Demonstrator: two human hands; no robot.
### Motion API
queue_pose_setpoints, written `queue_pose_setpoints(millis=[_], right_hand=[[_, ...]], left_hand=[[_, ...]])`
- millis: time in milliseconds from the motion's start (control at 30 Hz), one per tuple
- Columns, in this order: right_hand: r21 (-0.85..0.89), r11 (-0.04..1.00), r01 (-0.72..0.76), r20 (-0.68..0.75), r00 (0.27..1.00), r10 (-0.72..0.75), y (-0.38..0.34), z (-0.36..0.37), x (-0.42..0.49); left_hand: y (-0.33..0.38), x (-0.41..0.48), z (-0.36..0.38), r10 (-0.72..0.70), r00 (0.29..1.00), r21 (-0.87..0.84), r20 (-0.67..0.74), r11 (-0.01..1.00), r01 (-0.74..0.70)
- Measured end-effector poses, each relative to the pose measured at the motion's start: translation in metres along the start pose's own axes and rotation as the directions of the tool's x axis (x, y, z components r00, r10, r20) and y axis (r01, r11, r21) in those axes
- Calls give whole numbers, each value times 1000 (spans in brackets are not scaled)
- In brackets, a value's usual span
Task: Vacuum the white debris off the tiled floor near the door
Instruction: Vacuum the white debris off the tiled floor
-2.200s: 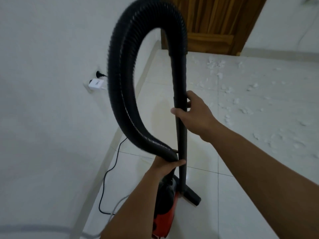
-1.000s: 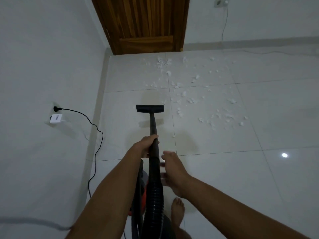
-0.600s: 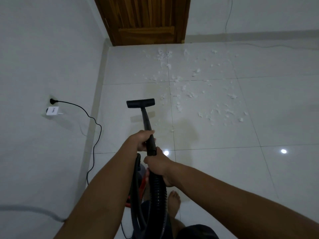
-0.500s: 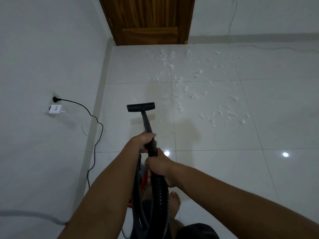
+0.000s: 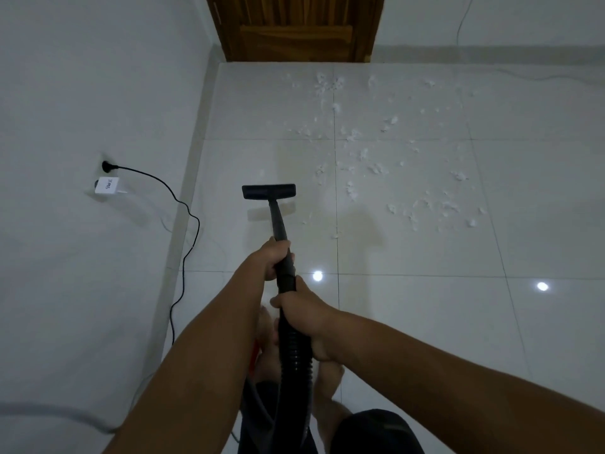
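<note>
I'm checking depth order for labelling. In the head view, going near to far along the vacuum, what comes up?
Ribbed hose → right hand → left hand → floor nozzle → farthest debris cluster → wooden door.

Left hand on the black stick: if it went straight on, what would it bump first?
Probably the floor nozzle: the left hand grips the wand and points along it toward that head. The white debris lies right of that line. Depth is hard to judge.

Glossy white tiled floor (image 5: 425, 322) catching two light spots (image 5: 542, 286), plain white walls (image 5: 82, 77), wooden door (image 5: 294, 14) straight ahead.
</note>
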State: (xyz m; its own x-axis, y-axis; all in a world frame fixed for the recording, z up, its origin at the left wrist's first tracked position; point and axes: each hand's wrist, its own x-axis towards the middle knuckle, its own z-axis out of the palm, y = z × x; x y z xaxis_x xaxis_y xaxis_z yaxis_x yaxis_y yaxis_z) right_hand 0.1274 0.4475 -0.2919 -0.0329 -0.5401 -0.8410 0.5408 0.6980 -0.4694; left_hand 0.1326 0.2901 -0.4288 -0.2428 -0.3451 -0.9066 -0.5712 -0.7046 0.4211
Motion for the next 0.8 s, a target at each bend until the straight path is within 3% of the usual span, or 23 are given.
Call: queue_pose_setpoints(millis=[233,500,600,800], right_hand=[[-83,995,50,-86,995,-57,12,-5,34],[-132,989,70,-205,974,-97,15,24,94],[-71,996,49,-177,982,-61,17,40,110],[-132,990,46,-201,977,-72,27,49,112]], left_hand=[[1,16,-4,-29,997,26,72,999,27],[-5,64,-26,28,998,144,61,989,-36],[-7,76,-42,8,996,149,92,989,-21],[-21,84,-55,-36,996,169,83,985,21]])
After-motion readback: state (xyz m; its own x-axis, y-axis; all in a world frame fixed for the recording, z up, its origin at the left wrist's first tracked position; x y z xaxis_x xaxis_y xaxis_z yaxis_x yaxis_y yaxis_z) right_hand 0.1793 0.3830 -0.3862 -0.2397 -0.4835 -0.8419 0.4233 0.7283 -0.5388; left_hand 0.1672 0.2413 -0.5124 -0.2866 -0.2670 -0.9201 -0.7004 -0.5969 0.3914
